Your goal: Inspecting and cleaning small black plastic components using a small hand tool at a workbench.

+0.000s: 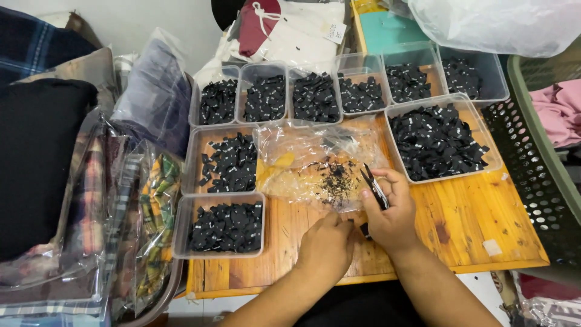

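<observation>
The right hand is closed around small black scissors. The left hand sits right beside it on the wooden table, fingers curled; I cannot tell what it holds. A clear bag lies just past them.

Small black snips pointed toward eleven o'clock, blades nearly closed, held over the wooden table. At nine o'clock from them lay a crumpled clear plastic bag, flattened open and sprinkled with black thread scraps near its right edge.
</observation>
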